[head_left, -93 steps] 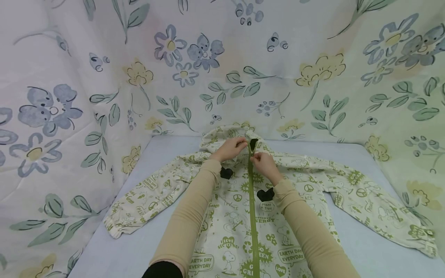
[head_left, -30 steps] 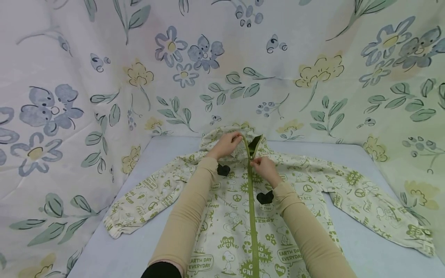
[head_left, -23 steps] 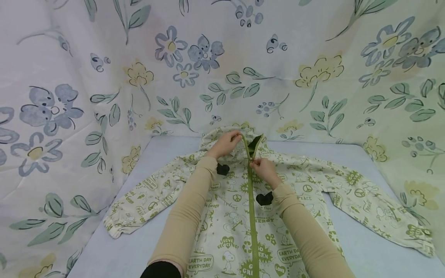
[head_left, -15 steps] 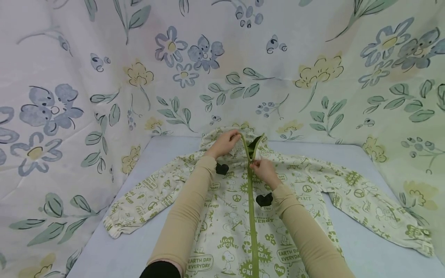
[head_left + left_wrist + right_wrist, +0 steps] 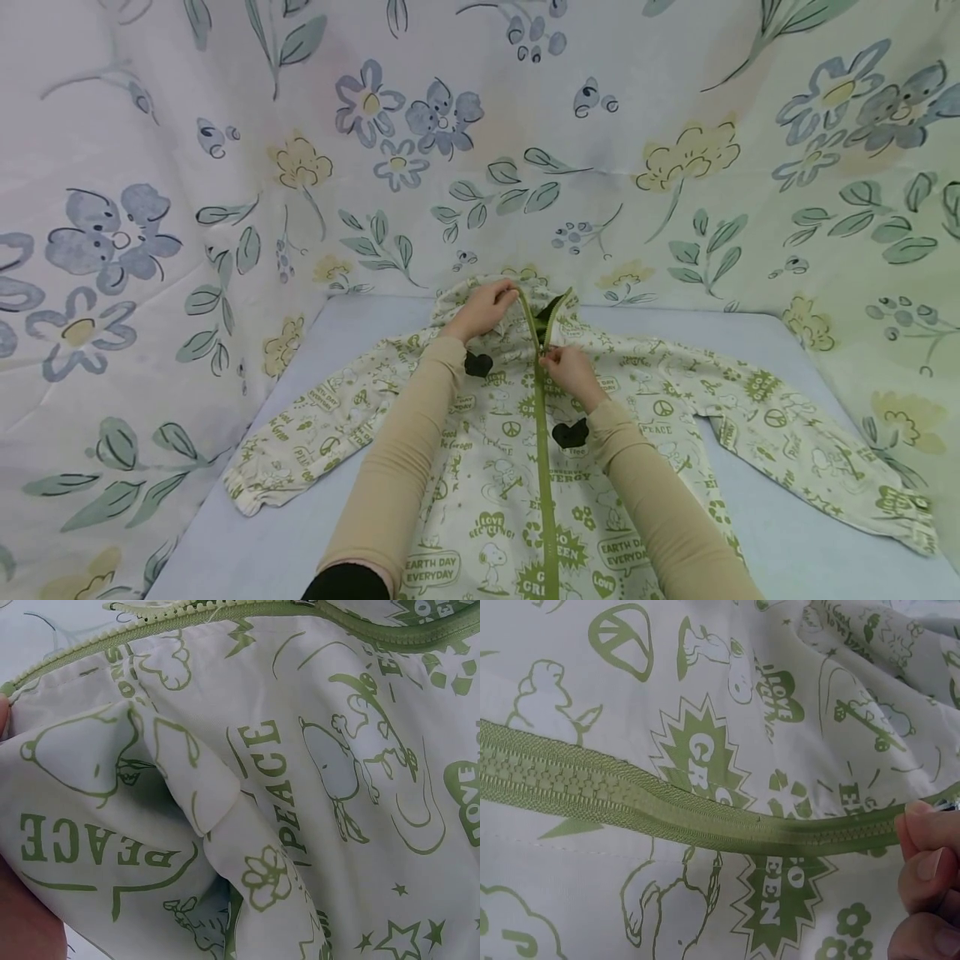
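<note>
A white hooded jacket [image 5: 510, 467] with green cartoon print lies front up, sleeves spread to both sides. Down its middle runs a green zipper [image 5: 545, 467], joined along the body and parted in a V at the collar. My left hand [image 5: 483, 312] pinches the top of the collar's left edge; in the left wrist view its fingers [image 5: 30, 919] show only at the frame's left border. Just below the V, my right hand [image 5: 572, 371] pinches the zipper pull. A bit of the metal slider [image 5: 949, 804] peeks out beside the fingertips [image 5: 922, 825] in the right wrist view.
The jacket rests on a pale table [image 5: 300, 533]. A floral cloth [image 5: 480, 125] hangs behind it and along both sides. Black wrist-worn pieces [image 5: 570, 433] sit at both wrists, above the jacket front.
Over the last three seconds my right hand has drawn the zipper pull down slightly, and the V at the collar has widened. My left hand has shifted a little up and left with the collar edge.
</note>
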`<state>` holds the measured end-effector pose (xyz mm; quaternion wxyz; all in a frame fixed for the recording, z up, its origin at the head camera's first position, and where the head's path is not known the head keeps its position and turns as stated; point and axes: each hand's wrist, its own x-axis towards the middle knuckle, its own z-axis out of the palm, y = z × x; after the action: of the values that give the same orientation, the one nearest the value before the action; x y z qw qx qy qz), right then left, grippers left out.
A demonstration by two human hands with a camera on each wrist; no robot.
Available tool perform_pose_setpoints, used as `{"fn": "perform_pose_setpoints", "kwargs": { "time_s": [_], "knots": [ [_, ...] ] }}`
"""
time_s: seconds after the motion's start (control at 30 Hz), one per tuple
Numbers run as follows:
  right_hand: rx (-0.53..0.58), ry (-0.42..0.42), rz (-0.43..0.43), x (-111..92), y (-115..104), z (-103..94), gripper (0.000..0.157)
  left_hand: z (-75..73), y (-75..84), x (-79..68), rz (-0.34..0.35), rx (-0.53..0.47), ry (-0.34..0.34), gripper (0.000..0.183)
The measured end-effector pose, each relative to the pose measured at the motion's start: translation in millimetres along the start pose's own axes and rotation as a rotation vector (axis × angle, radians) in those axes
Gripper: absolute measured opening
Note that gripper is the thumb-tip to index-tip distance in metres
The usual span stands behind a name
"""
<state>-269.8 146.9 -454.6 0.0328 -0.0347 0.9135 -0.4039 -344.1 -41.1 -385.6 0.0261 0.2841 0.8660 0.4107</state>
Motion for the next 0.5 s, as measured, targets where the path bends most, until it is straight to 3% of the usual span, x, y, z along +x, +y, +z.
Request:
{"fn": "perform_pose_setpoints", "kwargs": {
  "time_s": [0.23,0.4,0.5],
  "knots": [
    [-0.008,-0.002,0.008,-0.3,1.4,1.1,0.041,-0.1,-0.6,0.2,0.034,-0.005,0.027,0.025],
    [-0.018,-0.017,0.022,-0.7,2.0,0.5,0.030,0.1,-1.7,1.1,0.031,0.013,0.039,0.024],
    [-0.005,-0.023,0.023,-1.1,2.2,0.5,0.032,0.0,-1.5,1.2,0.026,0.018,0.040,0.024]
  ]
}}
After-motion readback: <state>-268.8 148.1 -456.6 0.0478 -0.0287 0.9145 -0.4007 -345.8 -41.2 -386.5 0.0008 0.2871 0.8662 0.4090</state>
